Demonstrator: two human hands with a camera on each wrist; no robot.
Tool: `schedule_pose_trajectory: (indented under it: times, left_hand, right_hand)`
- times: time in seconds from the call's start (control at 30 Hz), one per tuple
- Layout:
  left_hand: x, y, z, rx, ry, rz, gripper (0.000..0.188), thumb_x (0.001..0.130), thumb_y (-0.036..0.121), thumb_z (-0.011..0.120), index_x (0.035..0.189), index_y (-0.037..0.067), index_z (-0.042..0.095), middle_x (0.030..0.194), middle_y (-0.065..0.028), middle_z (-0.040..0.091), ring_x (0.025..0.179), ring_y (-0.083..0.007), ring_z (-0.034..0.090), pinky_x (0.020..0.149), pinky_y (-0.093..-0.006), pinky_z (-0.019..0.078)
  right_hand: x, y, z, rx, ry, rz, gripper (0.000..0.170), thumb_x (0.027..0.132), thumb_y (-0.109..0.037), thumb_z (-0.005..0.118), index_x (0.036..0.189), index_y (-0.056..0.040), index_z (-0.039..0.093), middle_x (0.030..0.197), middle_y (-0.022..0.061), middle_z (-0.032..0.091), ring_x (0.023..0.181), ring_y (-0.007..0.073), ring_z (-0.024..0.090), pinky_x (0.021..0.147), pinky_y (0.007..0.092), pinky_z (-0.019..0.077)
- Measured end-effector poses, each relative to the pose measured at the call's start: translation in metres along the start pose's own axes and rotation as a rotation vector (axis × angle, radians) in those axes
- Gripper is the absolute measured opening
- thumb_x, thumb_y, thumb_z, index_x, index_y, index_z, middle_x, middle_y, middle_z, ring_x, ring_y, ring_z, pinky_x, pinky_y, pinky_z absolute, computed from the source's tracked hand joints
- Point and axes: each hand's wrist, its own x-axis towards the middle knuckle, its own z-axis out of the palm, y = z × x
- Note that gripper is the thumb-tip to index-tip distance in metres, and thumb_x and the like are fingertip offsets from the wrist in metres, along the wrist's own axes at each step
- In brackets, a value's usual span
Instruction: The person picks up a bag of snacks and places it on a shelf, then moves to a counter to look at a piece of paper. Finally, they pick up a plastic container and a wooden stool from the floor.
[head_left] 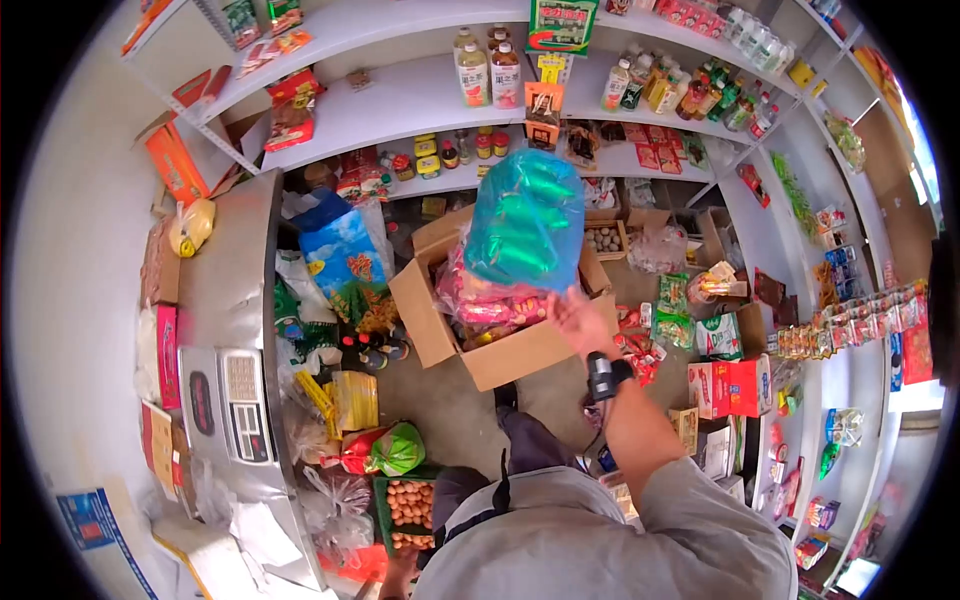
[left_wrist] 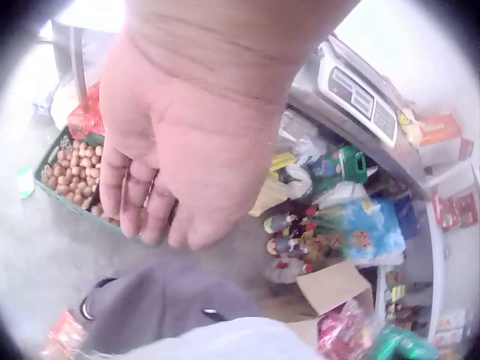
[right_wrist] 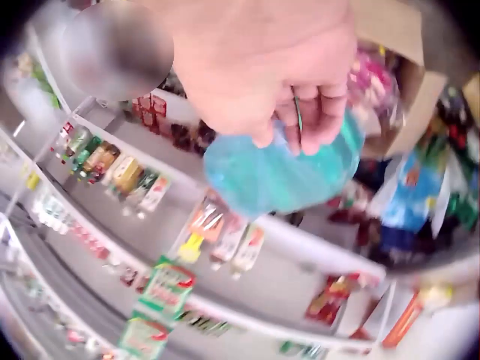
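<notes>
My right hand (head_left: 583, 322) grips one end of a translucent blue plastic bag (head_left: 525, 220) with shiny green packs inside. In the right wrist view, the fingers (right_wrist: 322, 124) curl round the gathered plastic of the bag (right_wrist: 270, 176). The bag hangs over an open cardboard box (head_left: 515, 362) and overlaps its far side in the head view. Pink packets (head_left: 495, 310) lie in the box under the bag. Low at my side, my left hand (head_left: 400, 572) hangs loosely with nothing in it, close to a green crate of brown eggs (head_left: 410, 500); its palm (left_wrist: 195, 142) shows in the left wrist view.
A steel counter (head_left: 225, 270) with a scale (head_left: 245, 405) stands on the left. Shelves (head_left: 400, 95) with bottles and packets run along the back and right. Bags, bottles and a red box (head_left: 730, 388) crowd the floor around the cardboard box.
</notes>
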Motion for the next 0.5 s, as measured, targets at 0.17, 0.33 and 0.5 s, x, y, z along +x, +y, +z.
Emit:
schedule_pose_trajectory:
  times: [0.17, 0.33, 0.5]
  left_hand:
    - [0.107, 0.089, -0.035, -0.513, -0.218, -0.395, 0.024, 0.095, 0.025, 0.063, 0.109, 0.006, 0.061, 0.087, -0.0097, 0.067, 0.076, -0.0226, 0.069, 0.061, -0.0313, 0.0519]
    - [0.187, 0.143, -0.07, 0.093, -0.54, 0.245, 0.017, 0.093, 0.022, 0.063, 0.099, 0.006, 0.063, 0.076, -0.003, 0.06, 0.057, -0.0145, 0.053, 0.052, -0.0283, 0.0433]
    - [0.298, 0.182, -0.106, 0.142, -0.627, 0.308, 0.012, 0.091, 0.02, 0.061, 0.095, 0.009, 0.064, 0.075, -0.0041, 0.061, 0.064, -0.0153, 0.058, 0.056, -0.0281, 0.0476]
  right_hand:
    - [0.05, 0.028, -0.031, -0.428, 0.285, 0.034, 0.019, 0.097, -0.025, 0.065, 0.109, -0.0116, 0.059, 0.105, 0.0104, 0.07, 0.099, 0.0232, 0.067, 0.085, 0.0392, 0.0558]
    - [0.075, 0.009, -0.006, -0.775, 0.142, 0.017, 0.021, 0.099, -0.026, 0.061, 0.114, -0.0124, 0.056, 0.116, 0.0143, 0.068, 0.102, 0.0234, 0.067, 0.085, 0.0404, 0.0541]
    - [0.09, -0.014, 0.117, -0.681, 0.115, -0.042, 0.026, 0.099, -0.025, 0.062, 0.115, -0.0066, 0.054, 0.117, 0.0148, 0.067, 0.105, 0.0244, 0.066, 0.086, 0.0401, 0.0538]
